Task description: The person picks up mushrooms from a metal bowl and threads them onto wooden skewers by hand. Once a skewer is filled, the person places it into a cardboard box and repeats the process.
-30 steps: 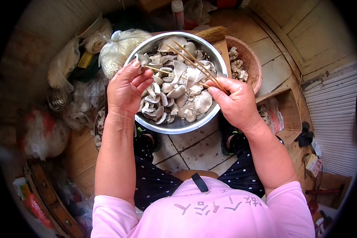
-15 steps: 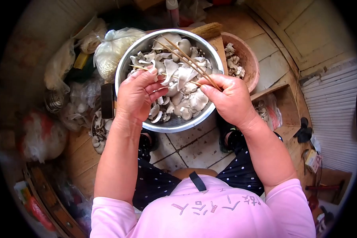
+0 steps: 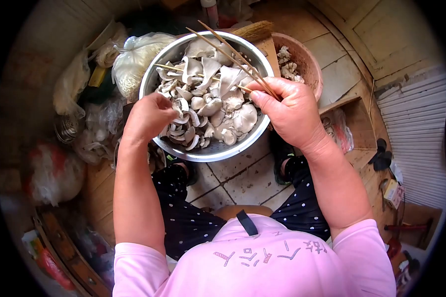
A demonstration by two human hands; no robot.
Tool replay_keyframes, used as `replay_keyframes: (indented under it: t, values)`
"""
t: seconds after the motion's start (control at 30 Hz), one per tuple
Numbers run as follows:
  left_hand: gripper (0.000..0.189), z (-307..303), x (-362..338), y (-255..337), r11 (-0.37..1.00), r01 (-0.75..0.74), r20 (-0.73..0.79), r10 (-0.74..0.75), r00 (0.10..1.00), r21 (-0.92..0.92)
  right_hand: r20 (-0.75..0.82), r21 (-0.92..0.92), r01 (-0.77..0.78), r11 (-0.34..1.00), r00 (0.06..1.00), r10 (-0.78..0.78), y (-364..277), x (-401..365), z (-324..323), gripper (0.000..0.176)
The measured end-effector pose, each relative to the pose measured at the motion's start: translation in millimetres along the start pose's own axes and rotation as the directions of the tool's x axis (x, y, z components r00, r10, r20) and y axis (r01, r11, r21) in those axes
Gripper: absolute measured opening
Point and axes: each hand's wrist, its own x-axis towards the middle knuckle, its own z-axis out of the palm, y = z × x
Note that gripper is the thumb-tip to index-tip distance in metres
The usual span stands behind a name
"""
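Note:
A large metal colander [image 3: 210,157] full of grey-white mushroom pieces [image 3: 210,106] stands before me. Pinched in my right hand [image 3: 292,111], at the colander's right rim, are several thin wooden skewers [image 3: 233,55]. Two of them point up and left; another lies low across the mushrooms, with mushroom pieces threaded along it. My left hand [image 3: 151,116] is at the left side of the colander, its fingers bent down among the mushrooms. Whatever its fingertips hold is hidden.
A pink basin [image 3: 314,74] with mushroom clumps stands behind at the right. Plastic bags [image 3: 136,64] lie on the left. A straw brush [image 3: 255,30] lies behind the colander, and an open wooden box [image 3: 354,123] stands at the right.
My left hand has let go of the threaded mushroom piece and moved left and down to the colander's left side. The skewers' tips have shifted slightly up and left.

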Motion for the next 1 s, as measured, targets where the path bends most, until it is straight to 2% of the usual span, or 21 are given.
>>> replay_keyframes:
  t: [0.07, 0.1, 0.17, 0.23, 0.33, 0.4, 0.43, 0.47, 0.5, 0.53, 0.57, 0.63, 0.7, 0.77, 0.83, 0.9, 1.0]
  values:
    - [0.032, 2, 0, -4, 0.988, -0.002, 0.119, -0.016, 0.993, 0.156, 0.008, -0.001, -0.006, 1.000, 1.000, 0.006, 0, -1, 2, 0.019]
    - [0.032, 5, 0, -4, 0.988, -0.003, 0.119, -0.016, 0.993, 0.156, 0.003, 0.011, 0.004, 1.000, 1.000, -0.004, 1, -1, 3, 0.018]
    - [0.030, 11, -2, 0, 0.937, -0.079, 0.130, 0.036, 0.991, 0.340, -0.003, 0.023, 0.016, 1.000, 1.000, -0.016, 1, 0, 5, 0.018]
    - [0.028, 12, -3, 6, 0.930, -0.052, 0.121, 0.008, 0.993, 0.364, 0.004, -0.014, 0.072, 0.997, 0.997, -0.072, 0, 0, 5, 0.017]
    - [0.023, 5, -6, 12, 0.954, -0.054, 0.127, 0.017, 0.992, 0.294, 0.020, -0.044, 0.091, 0.995, 0.996, -0.090, -1, -1, 5, 0.016]
    - [0.016, -6, -8, 15, 0.996, 0.087, 0.272, -0.093, 0.958, 0.034, 0.020, -0.036, 0.085, 0.996, 0.996, -0.085, -1, -1, 5, 0.016]
    - [0.016, -8, -9, 12, 0.996, 0.085, 0.271, -0.091, 0.958, 0.034, 0.021, -0.030, 0.081, 0.996, 0.997, -0.080, 0, -1, 5, 0.016]
    - [0.014, -10, -12, 9, 0.959, 0.118, 0.296, -0.038, 0.954, -0.256, 0.020, -0.030, 0.083, 0.996, 0.996, -0.082, 0, -2, 5, 0.016]
    - [0.012, -11, -13, 8, 0.839, 0.148, 0.304, 0.021, 0.952, -0.523, 0.026, -0.020, 0.071, 0.997, 0.997, -0.070, 1, -2, 5, 0.016]
    - [0.013, -13, -14, 11, 0.762, 0.145, 0.289, 0.058, 0.956, -0.632, 0.034, -0.009, 0.060, 0.998, 0.998, -0.059, 1, -2, 5, 0.017]
    - [0.013, -13, -11, 10, 0.762, 0.141, 0.285, 0.060, 0.957, -0.632, 0.033, -0.009, 0.064, 0.998, 0.997, -0.064, 0, -2, 5, 0.017]
    - [0.018, -12, -4, 5, 0.453, 0.117, 0.191, 0.121, 0.974, -0.884, 0.039, 0.040, 0.053, 0.998, 0.998, -0.054, -4, -4, 6, 0.017]
    - [0.025, -12, -6, 8, 0.399, 0.080, 0.122, 0.080, 0.989, -0.913, 0.045, 0.053, 0.044, 0.998, 0.998, -0.046, -3, -5, 7, 0.018]
    - [0.026, -9, -2, 4, 0.166, 0.060, 0.068, 0.045, 0.997, -0.984, 0.045, 0.020, 0.026, 0.999, 0.999, -0.027, -4, -5, 7, 0.017]
    - [0.024, -7, 2, 0, 0.119, 0.062, 0.067, 0.038, 0.997, -0.991, 0.038, -0.005, 0.072, 0.997, 0.997, -0.072, -1, -4, 7, 0.017]
    - [0.022, -4, 2, 2, -0.009, 0.016, 0.016, 0.011, 1.000, -1.000, 0.033, -0.035, 0.087, 0.996, 0.996, -0.086, -1, -3, 7, 0.017]
    - [0.021, 0, 4, 4, -0.071, -0.012, -0.009, -0.043, 0.999, -0.997, 0.026, -0.049, 0.104, 0.993, 0.994, -0.103, -1, -3, 7, 0.017]
